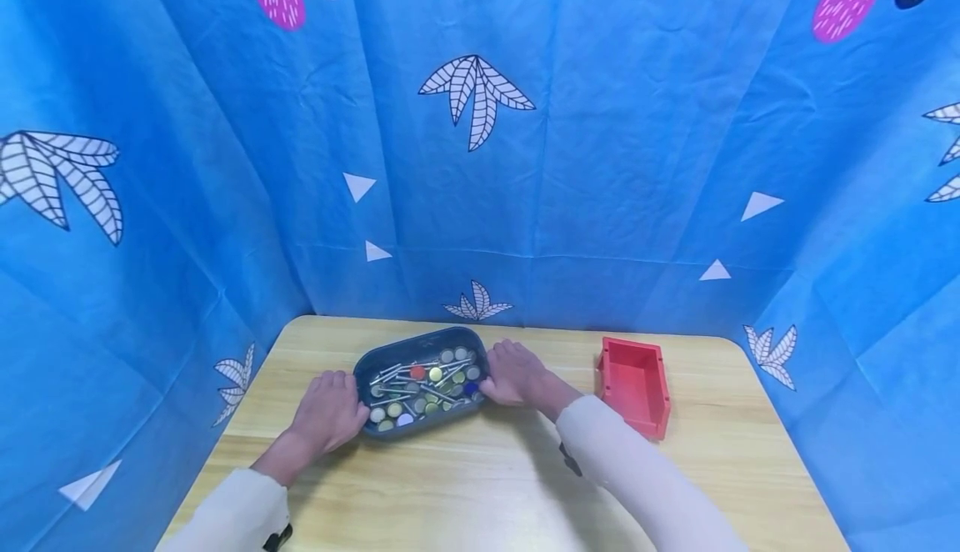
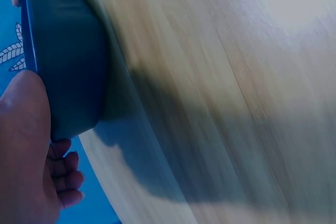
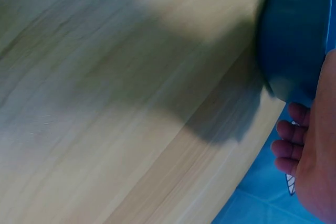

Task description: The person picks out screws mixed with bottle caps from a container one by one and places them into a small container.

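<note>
A dark blue-grey oblong plastic tub is held at its two ends, left end nearer me. My left hand grips the left end; in the left wrist view its thumb lies at the rim and its fingers curl round the end of the tub. At the opposite end, my right hand grips the tub in the same way, fingers curled by its wall in the right wrist view. Inside lie several metal screw-like rods mixed with round coin-like discs, silvery, yellow, orange, blue and pale violet.
To the right of the tub stands a red plastic bin with nothing visible inside. Everything is over a light wooden table with rounded far corners. Blue printed cloth hangs behind and along both sides.
</note>
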Available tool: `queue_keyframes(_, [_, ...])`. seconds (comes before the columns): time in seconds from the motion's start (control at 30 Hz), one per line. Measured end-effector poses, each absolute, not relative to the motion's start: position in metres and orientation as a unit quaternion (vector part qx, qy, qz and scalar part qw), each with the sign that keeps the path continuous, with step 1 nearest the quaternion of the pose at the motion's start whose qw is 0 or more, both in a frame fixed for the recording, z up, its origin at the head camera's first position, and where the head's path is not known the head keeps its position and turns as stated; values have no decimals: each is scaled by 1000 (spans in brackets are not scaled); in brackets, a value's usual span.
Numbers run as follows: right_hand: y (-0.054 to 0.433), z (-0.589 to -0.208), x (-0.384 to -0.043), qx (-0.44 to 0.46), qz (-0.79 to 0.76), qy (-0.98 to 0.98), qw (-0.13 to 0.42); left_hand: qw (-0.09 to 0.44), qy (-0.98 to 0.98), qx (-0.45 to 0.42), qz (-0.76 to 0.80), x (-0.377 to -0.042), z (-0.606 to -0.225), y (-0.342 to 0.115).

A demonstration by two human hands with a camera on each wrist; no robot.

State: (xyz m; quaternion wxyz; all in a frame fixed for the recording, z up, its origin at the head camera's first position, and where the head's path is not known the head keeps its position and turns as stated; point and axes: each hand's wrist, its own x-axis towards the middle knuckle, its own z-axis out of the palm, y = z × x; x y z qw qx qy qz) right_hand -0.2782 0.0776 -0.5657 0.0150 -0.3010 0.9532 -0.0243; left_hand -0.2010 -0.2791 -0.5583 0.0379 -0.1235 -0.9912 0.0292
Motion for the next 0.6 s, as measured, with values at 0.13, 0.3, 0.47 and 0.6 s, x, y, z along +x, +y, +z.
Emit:
queue_keyframes(0.13, [85,-565,-273,-305,-30,952,2,35,-991,-125,31,-201,-559,-273])
queue_keyframes(0.3, [94,-563,-265,-310,-55,949,-11,16,-992,-123,17,-201,-560,-265])
queue_keyframes(0.47, [103,-567,-259,-304,-73,950,-21,5,-992,-125,10,-204,-559,-257])
queue_keyframes(0.6, [110,-566,-256,-297,-79,951,-12,6,-991,-136,16,-207,-557,-251])
